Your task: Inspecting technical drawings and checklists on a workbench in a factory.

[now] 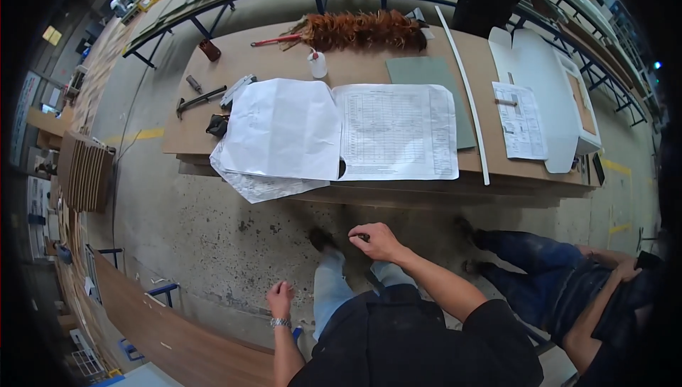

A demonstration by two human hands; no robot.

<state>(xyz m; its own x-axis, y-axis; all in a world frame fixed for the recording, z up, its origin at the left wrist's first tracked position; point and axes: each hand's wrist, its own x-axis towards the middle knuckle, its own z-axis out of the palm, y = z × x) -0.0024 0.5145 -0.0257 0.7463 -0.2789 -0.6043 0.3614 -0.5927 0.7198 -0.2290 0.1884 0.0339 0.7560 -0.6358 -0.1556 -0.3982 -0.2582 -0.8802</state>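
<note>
Head view: the right hand (pixel 376 241) is held out ahead of the body above the concrete floor (pixel 199 223), its grip closed on a small dark object (pixel 364 236) pinched at the fingertips; what the object is cannot be told. The left hand (pixel 280 298), with a wristwatch (pixel 280 323), hangs lower as a loose fist and appears to hold nothing. Judged by the pinch, the small dark object is light and rigid, easily dropped and best kept between thumb and forefinger. The counter (pixel 355 67) lies well ahead, carrying large paper sheets (pixel 341 131) that overhang its near edge, a feather duster (pixel 355 29), a hammer (pixel 200 98) and a small white bottle (pixel 317 64). A second person (pixel 568 287) sits close on the right, legs stretched toward the counter, narrowing passage there. Open floor remains to the left, bounded by a long wooden board (pixel 177 337).
</note>
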